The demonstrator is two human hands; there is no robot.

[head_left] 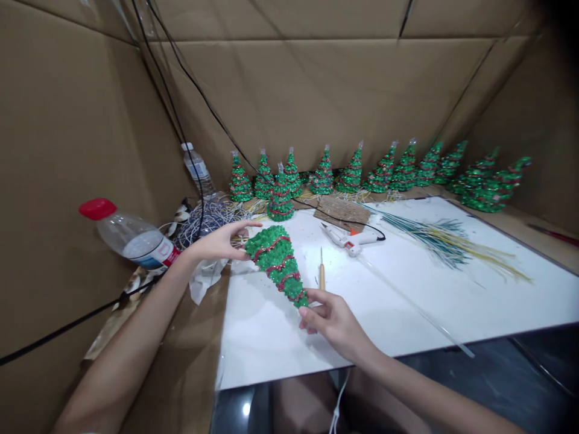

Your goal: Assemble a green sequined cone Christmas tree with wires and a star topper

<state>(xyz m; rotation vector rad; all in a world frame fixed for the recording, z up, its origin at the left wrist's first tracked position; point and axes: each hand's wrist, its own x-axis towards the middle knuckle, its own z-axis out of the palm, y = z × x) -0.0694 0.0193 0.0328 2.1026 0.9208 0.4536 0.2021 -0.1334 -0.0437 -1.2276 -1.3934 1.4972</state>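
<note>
Between my two hands a small green Christmas tree ornament, wound with a red beaded garland, is held tilted over the white board. Its wide base points up and left, its narrow tip down and right. My left hand grips the base edge, thumb and fingers around it. My right hand pinches the tip between thumb and fingers. Just right of the tree, an awl with a wooden handle lies on the board. Farther back is a white hot glue gun with a long clear glue stick trailing from it.
Several finished-looking trees stand along the cardboard wall. Green and yellow wire strands lie at right. A red-capped bottle, a water bottle and tangled wires crowd the left. A black cable hangs across.
</note>
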